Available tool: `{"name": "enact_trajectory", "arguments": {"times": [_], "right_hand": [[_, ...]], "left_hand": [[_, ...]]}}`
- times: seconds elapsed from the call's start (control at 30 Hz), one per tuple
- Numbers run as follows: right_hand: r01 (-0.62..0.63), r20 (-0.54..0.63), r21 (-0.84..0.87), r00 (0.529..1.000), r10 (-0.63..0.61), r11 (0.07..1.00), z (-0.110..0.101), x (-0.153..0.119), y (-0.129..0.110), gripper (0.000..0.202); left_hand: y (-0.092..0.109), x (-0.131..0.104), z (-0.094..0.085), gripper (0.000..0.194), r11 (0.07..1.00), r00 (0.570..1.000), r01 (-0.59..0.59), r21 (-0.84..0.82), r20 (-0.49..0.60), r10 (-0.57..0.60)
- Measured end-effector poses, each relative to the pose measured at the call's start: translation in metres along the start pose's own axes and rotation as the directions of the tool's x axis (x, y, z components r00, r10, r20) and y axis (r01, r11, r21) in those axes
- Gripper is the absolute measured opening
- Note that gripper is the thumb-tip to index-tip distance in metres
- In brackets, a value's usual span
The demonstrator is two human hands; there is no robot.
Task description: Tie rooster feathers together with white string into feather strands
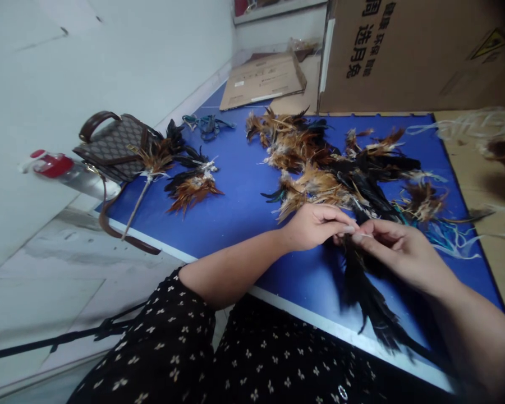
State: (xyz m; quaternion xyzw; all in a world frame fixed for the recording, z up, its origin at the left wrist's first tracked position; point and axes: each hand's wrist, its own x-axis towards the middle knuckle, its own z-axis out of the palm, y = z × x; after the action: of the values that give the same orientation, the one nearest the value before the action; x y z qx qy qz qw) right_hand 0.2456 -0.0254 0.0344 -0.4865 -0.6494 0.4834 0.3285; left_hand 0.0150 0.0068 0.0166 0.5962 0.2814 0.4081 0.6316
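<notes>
Black feathers (368, 297) hang by their quills, pinched between left hand (315, 226) and right hand (398, 249), tips trailing toward 6 o'clock over the tabletop (239, 207) edge; loose pile (328, 163) at 12.

Both forearms are reaching over the blue table (244, 207), left hand (313, 227) and right hand (398, 252) pinching, fingertips meeting.

White wall (109, 50), blue table (239, 207), pale floor (46, 280), cardboard boxes (416, 56).

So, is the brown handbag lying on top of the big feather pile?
No, the brown handbag sits at the table's far left edge, apart from the big feather pile in the middle.
</notes>
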Motion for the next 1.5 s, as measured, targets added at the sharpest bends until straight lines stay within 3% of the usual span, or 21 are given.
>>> {"name": "enact_trajectory", "arguments": {"times": [0.13,0.33,0.43,0.63,0.73,0.8,0.87,1.0,1.1,1.37,1.5], "right_hand": [[-0.050,0.041,0.069,0.998,0.047,0.996,-0.015,-0.005,-0.006,0.057],[0.119,0.014,-0.051,0.993,-0.118,0.992,-0.019,-0.010,-0.012,0.052],[0.222,-0.004,-0.113,0.975,-0.224,0.968,-0.018,-0.011,-0.016,0.042],[0.472,0.030,-0.206,0.878,-0.477,0.857,-0.003,-0.003,-0.012,0.021],[0.492,-0.114,-0.323,0.828,-0.549,0.809,0.002,0.000,-0.009,0.010],[0.478,-0.246,-0.439,0.751,-0.613,0.761,-0.001,-0.002,-0.011,0.008],[0.481,-0.267,-0.484,0.714,-0.647,0.731,-0.008,-0.005,-0.016,0.009],[0.515,-0.031,-0.403,0.819,-0.574,0.757,-0.014,-0.011,-0.023,0.018],[0.527,0.063,-0.380,0.835,-0.547,0.760,-0.008,-0.010,-0.017,0.013],[0.528,0.168,-0.278,0.849,-0.501,0.802,-0.002,-0.009,-0.012,0.022],[0.488,0.034,-0.333,0.861,-0.507,0.806,-0.006,-0.006,-0.009,0.015]], "left_hand": [[-0.001,0.002,0.002,0.023,0.978,0.984,0.177,-0.108,0.017,-0.176],[0.000,-0.001,0.007,0.044,0.945,0.956,0.289,-0.150,0.003,-0.292],[0.001,-0.003,0.008,0.043,0.946,0.951,0.309,-0.095,0.058,-0.305],[-0.002,-0.008,0.015,0.039,0.939,0.923,0.341,-0.036,0.202,-0.328],[-0.006,-0.007,0.018,0.042,0.930,0.925,0.354,-0.102,0.187,-0.332],[-0.007,-0.006,0.017,0.044,0.923,0.933,0.352,-0.157,0.144,-0.331],[-0.006,-0.004,0.014,0.047,0.918,0.939,0.343,-0.201,0.102,-0.329],[-0.007,-0.002,0.008,0.051,0.910,0.944,0.329,-0.254,0.057,-0.325],[-0.011,-0.001,0.006,0.055,0.908,0.945,0.324,-0.266,0.052,-0.322],[-0.011,-0.001,0.004,0.053,0.911,0.954,0.299,-0.285,0.051,-0.297],[-0.006,-0.003,0.004,0.052,0.926,0.960,0.277,-0.255,0.030,-0.279]]}}
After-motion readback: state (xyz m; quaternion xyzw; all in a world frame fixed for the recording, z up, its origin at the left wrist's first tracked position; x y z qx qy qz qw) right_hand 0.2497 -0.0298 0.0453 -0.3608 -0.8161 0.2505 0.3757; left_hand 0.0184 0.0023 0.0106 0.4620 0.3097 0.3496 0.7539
